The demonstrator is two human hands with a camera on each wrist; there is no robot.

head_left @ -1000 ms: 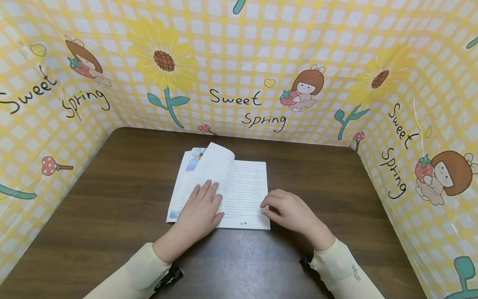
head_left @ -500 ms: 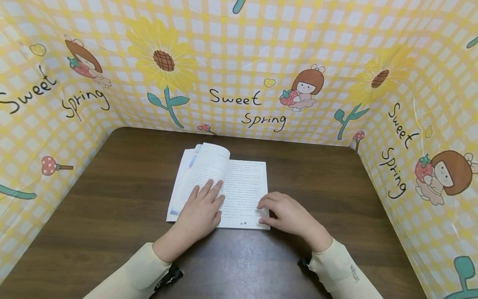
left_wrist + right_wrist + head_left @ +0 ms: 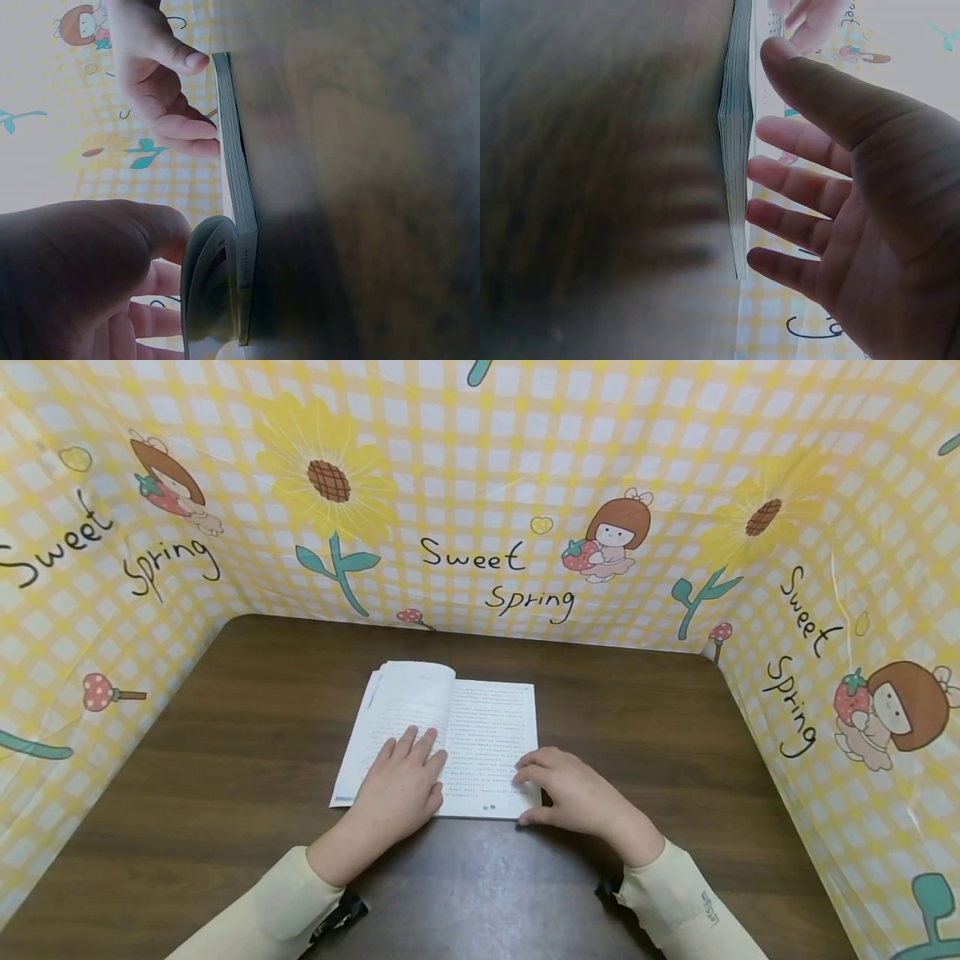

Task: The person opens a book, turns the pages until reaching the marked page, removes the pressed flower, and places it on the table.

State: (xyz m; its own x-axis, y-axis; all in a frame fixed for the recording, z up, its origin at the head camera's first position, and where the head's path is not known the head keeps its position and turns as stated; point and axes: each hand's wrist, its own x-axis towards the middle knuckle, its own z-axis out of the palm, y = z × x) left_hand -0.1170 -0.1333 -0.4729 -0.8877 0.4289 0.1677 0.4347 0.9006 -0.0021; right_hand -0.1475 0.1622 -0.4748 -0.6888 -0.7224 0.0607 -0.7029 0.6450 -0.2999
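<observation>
An open book (image 3: 491, 727) lies on the table, its right page covered in printed lines. Over the left pages rests my left hand (image 3: 393, 785), fingers spread and nearly straight. Those left pages curve up from the spine at the top. My right hand (image 3: 581, 789) is at the lower right corner, fingertips over the page margin and thumb near the bottom edge. In the right wrist view, the book's page edges (image 3: 736, 142) show side-on, with the fingers loosely extended along the page side. The left wrist view shows curved pages (image 3: 206, 277) beneath the left hand.
The dark wooden table (image 3: 225, 752) extends around the book on all sides. Yellow checked fabric (image 3: 465, 468) with printed flowers and figures stands as a wall at the back and both sides. Cream sleeves (image 3: 258, 902) cover the forearms, with dark straps at the wrists.
The lifted left pages have settled lower and further left, covering the coloured picture seen earlier. My left hand stays nearly in place; my right hand has shifted slightly left and down, its thumb and fingers spreading apart.
</observation>
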